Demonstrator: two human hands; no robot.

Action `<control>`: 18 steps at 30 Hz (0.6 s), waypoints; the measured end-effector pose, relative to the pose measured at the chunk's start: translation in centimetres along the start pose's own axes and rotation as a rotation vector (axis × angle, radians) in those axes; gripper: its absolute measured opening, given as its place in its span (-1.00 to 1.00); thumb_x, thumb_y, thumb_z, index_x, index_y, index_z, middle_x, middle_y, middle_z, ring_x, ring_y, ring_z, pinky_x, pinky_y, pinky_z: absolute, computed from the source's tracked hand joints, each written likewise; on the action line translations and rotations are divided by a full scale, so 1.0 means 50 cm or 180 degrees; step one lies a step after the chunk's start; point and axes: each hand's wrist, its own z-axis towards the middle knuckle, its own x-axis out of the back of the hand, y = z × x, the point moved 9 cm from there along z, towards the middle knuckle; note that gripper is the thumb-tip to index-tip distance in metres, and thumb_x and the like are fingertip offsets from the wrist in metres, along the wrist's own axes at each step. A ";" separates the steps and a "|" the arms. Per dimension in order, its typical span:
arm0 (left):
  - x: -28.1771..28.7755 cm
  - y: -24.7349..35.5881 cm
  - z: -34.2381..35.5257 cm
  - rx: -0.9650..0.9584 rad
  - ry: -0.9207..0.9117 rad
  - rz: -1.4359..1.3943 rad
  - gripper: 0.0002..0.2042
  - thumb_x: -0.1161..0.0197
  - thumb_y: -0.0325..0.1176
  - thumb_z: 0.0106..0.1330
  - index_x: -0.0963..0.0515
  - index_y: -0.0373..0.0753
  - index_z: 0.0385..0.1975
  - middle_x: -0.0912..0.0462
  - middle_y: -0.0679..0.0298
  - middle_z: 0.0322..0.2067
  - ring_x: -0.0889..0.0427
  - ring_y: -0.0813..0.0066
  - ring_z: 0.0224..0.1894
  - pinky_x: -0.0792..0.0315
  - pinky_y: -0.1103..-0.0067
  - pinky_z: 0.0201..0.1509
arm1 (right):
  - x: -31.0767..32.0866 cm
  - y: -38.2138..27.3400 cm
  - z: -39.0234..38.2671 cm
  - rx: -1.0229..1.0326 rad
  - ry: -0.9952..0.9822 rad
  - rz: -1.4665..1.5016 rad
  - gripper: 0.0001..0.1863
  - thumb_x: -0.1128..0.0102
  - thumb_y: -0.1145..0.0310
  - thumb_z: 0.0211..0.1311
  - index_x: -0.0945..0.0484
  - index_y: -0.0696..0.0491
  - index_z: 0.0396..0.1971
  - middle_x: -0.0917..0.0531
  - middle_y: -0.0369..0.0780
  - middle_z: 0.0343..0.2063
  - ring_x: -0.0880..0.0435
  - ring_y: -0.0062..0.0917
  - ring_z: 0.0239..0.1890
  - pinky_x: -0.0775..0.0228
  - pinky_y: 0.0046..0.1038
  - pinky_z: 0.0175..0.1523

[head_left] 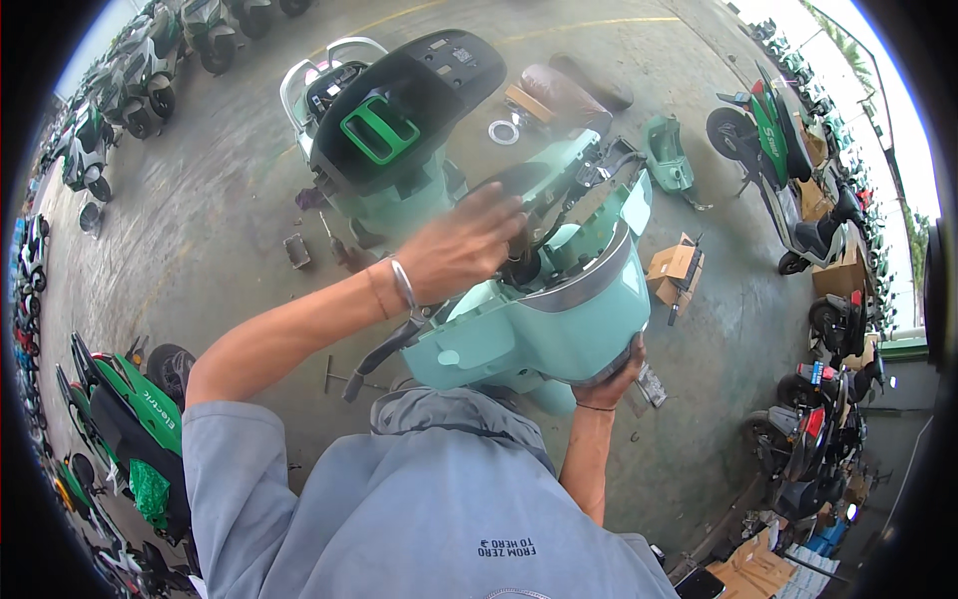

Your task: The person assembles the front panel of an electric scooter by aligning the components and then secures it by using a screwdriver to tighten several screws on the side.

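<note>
In the head view, a mint-green scooter handlebar cowl [572, 314] with a grey trim band is in front of me, with cables and bare metal parts inside its opened top. My left hand [474, 240], blurred by motion, is over its inner left side with fingers bent; what they touch is unclear. My right hand [619, 374] grips the underside of the cowl at the right. A black left handlebar grip [369, 369] sticks out toward me. Just beyond stands the scooter body with a dark top panel [449, 75] and green frame-shaped piece [377, 130].
A loose mint panel [667, 155], cardboard pieces [674, 262] and wrapped rolls [562, 95] lie on the concrete floor [249, 290]. Parked scooters line both sides, including a green one [130, 419] near left and another [768, 130] at right. More cardboard [748, 569] is at lower right.
</note>
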 end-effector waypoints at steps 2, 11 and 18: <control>0.051 -0.038 -0.059 0.0561 0.0214 -0.0590 -0.80 -0.27 -0.40 0.08 -0.65 -0.16 -0.26 -0.57 0.23 0.01 -0.40 0.25 0.24 -0.09 0.24 0.46 | 0.003 -0.005 0.004 0.0047 -0.0066 -0.0033 -0.40 0.00 -0.04 0.29 -0.36 0.04 0.20 -0.50 -0.20 0.10 -0.56 -0.29 0.07 -0.51 -0.14 0.07; 0.052 -0.053 -0.402 0.3911 0.0847 -0.2721 -0.80 -0.33 -0.39 0.18 -0.65 -0.29 -0.23 -0.60 0.12 -0.06 -0.55 0.11 0.03 -0.44 0.31 0.07 | -0.020 -0.026 0.014 0.0162 0.0211 -0.0270 -0.39 0.00 -0.06 0.30 -0.34 0.03 0.21 -0.48 -0.20 0.10 -0.52 -0.32 0.10 -0.51 -0.15 0.07; 0.062 0.041 -0.389 0.3676 0.1069 -0.2683 -0.73 -0.42 -0.31 0.10 -0.65 -0.27 -0.23 -0.59 0.09 -0.07 -0.51 0.08 0.04 -0.42 0.32 0.08 | -0.068 -0.026 0.024 0.0082 -0.0132 -0.0559 -0.42 0.03 -0.04 0.33 -0.35 0.04 0.19 -0.49 -0.21 0.09 -0.53 -0.32 0.09 -0.49 -0.18 0.08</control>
